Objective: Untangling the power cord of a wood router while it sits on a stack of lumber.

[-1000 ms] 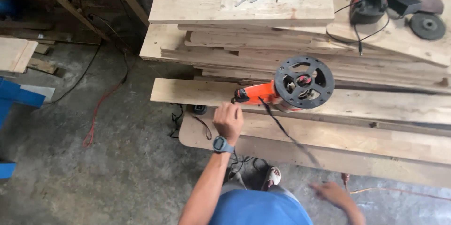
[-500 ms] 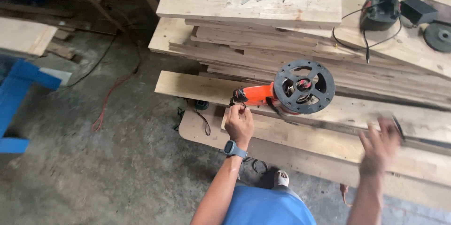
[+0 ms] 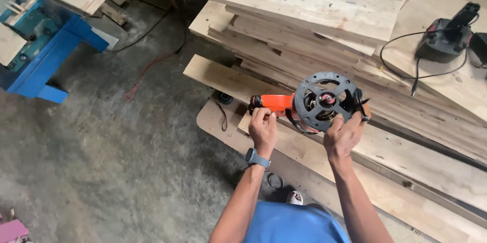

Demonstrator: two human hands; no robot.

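Lying on its side across the near boards of the plank stack (image 3: 314,45), the orange power tool (image 3: 276,103) turns its round black base plate (image 3: 324,102) up toward the camera, apparently so the underside is reachable. Left hand (image 3: 263,127) is closed around the orange body to steady it; right hand (image 3: 345,134) grips the plate's right rim, fingers curled over the edge. Farther right, well apart, a second corded tool (image 3: 446,37) rests on a board; blue machine (image 3: 45,58) stands far left.

orange tool body (image 3: 276,103) partly behind left hand (image 3: 263,127), black charger (image 3: 446,37) blurred
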